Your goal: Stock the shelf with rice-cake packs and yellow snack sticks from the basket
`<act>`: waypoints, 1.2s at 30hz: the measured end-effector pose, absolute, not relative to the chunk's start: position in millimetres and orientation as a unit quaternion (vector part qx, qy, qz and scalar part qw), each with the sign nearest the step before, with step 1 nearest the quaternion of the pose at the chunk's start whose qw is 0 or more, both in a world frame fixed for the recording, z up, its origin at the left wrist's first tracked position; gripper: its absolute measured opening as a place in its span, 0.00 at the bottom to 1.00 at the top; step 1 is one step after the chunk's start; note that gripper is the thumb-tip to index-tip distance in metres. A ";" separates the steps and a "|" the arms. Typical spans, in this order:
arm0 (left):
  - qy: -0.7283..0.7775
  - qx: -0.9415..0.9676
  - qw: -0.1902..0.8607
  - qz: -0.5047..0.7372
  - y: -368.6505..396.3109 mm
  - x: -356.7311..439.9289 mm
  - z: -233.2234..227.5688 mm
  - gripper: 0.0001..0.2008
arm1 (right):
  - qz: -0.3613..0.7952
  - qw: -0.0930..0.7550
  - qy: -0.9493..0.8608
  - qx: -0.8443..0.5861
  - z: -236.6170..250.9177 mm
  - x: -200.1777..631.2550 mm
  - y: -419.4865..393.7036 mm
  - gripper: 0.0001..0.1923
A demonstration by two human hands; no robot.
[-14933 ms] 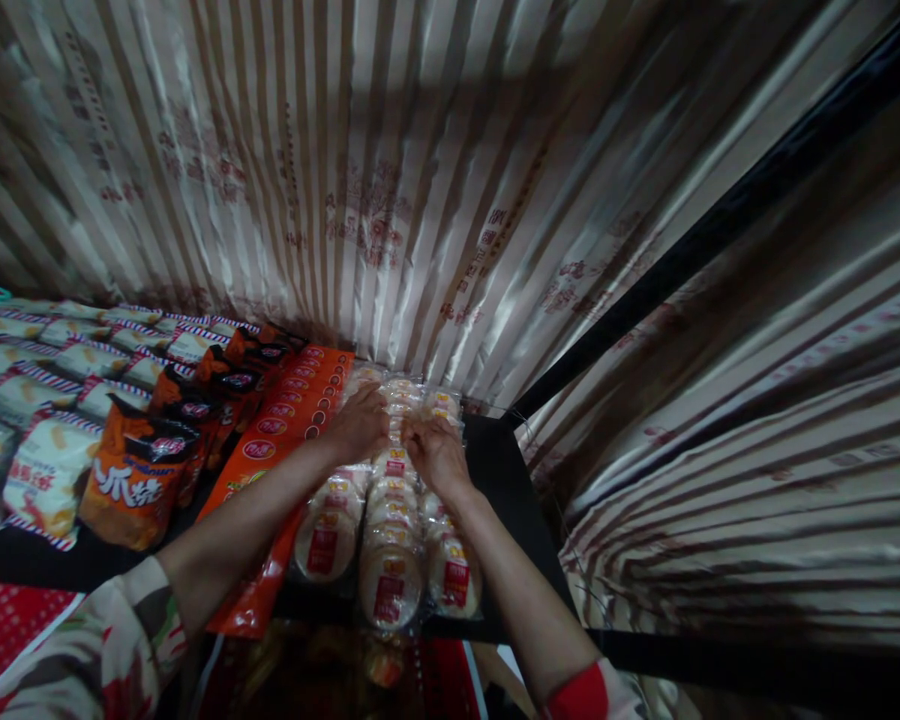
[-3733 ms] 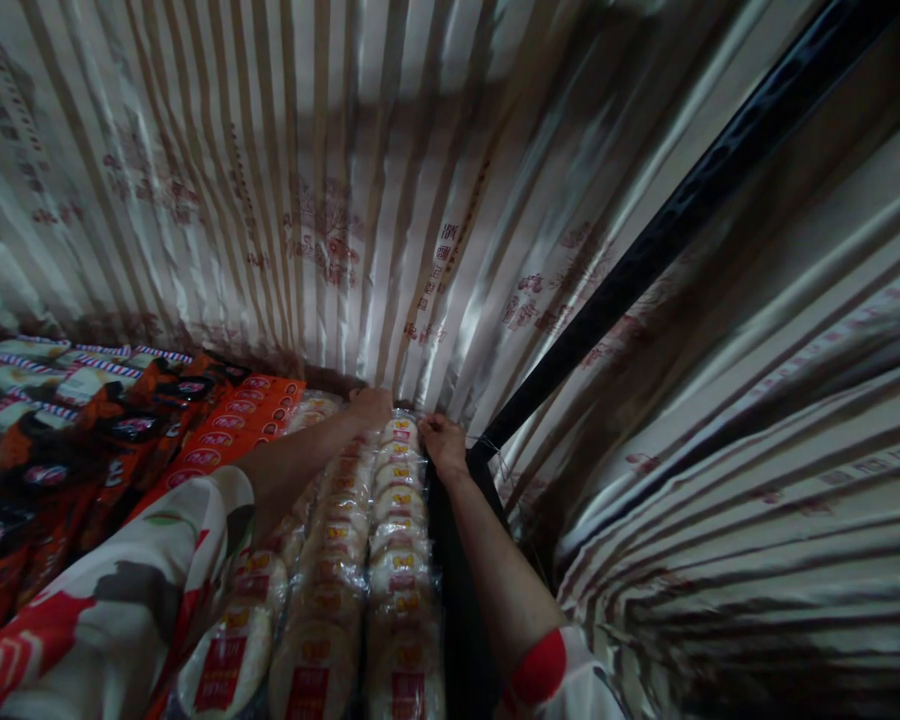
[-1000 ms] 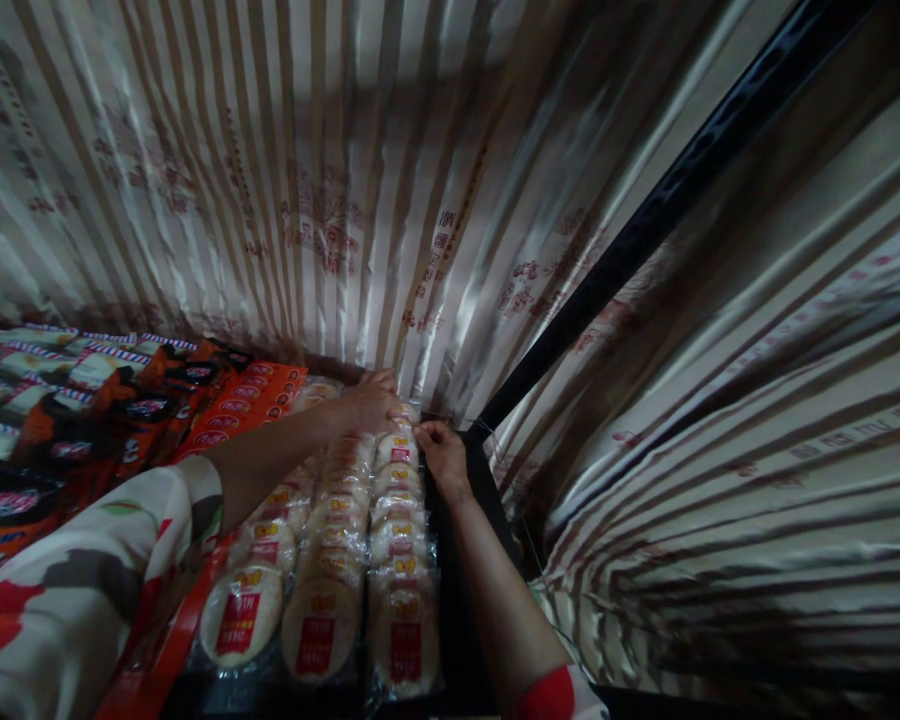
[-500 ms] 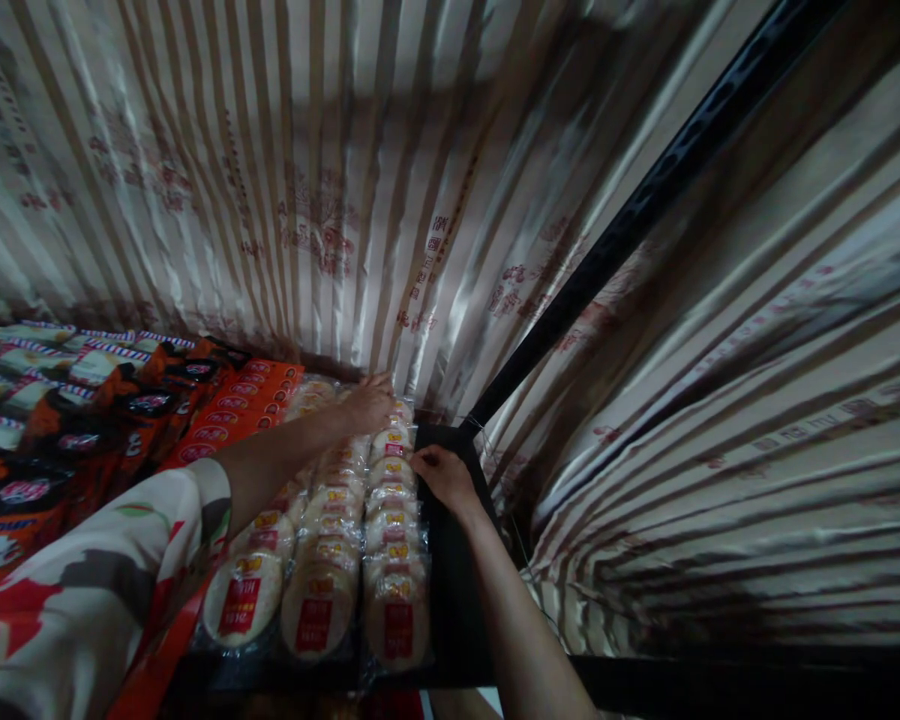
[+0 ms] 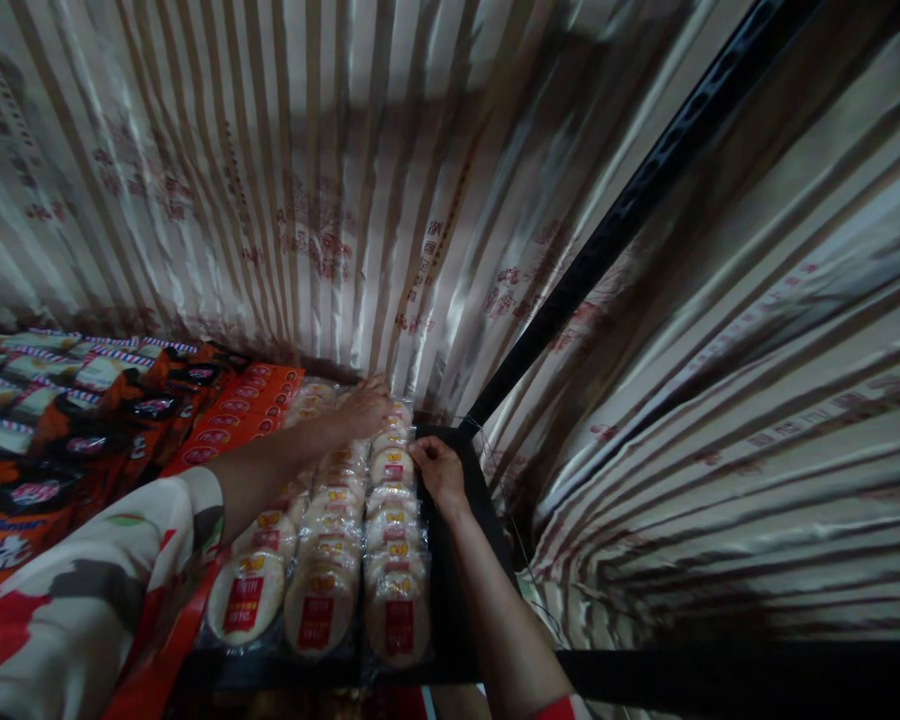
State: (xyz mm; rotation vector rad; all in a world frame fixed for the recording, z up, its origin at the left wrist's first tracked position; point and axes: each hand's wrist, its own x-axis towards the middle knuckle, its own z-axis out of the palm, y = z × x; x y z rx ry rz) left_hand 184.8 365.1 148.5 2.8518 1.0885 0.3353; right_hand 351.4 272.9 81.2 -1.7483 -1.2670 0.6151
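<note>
Three rows of round rice-cracker packs [image 5: 322, 560] in clear wrap with red labels lie on a dark shelf [image 5: 457, 600]. My left hand [image 5: 366, 405] rests flat on the far end of the middle row, fingers spread over the packs by the curtain. My right hand [image 5: 436, 470] sits at the right edge of the right row [image 5: 394, 560], fingers curled against the side of a pack near its far end. Whether it pinches the wrap is unclear.
A striped satin curtain [image 5: 330, 180] hangs behind and to the right. A black shelf post [image 5: 607, 240] rises diagonally. Orange packs [image 5: 232, 420], dark orange snack bags [image 5: 82, 450] and pale bags with striped edges [image 5: 60, 355] fill the shelf to the left.
My right hand has slid back toward me along the right row's edge over the last second. My left hand stays at the far end. The view has tilted slightly.
</note>
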 end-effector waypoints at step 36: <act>0.270 0.951 0.025 0.147 348.7 180.0 139.2 0.06 | 0.338 0.445 -0.512 -0.653 88.9 345.9 242.1 0.13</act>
